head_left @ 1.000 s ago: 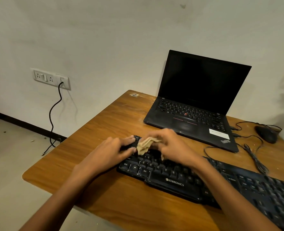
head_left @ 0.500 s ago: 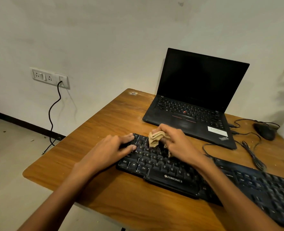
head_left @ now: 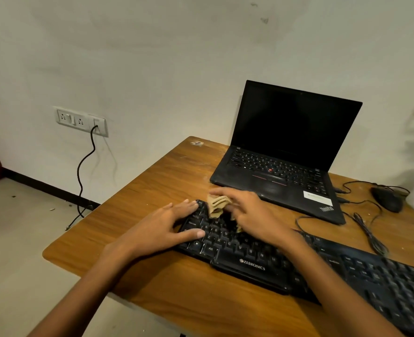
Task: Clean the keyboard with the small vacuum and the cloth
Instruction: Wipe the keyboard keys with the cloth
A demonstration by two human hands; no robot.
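Observation:
A black Zebronics keyboard [head_left: 254,261] lies slantwise across the wooden desk [head_left: 152,190]. My right hand [head_left: 252,215] is shut on a crumpled beige cloth [head_left: 217,205] and presses it on the keys near the keyboard's upper left corner. My left hand [head_left: 167,227] lies flat on the keyboard's left end, fingers spread, holding it down. No small vacuum is in view.
An open black laptop [head_left: 283,166] with a dark screen stands behind the keyboard. A black mouse [head_left: 387,198] and loose cables [head_left: 366,227] lie at the right. A wall socket [head_left: 79,120] with a plugged cable is at the left; the desk's left edge drops to the floor.
My right hand has moved the cloth over the upper left keys, first away from the left hand, then back toward the corner. My left hand stayed on the keyboard's left end.

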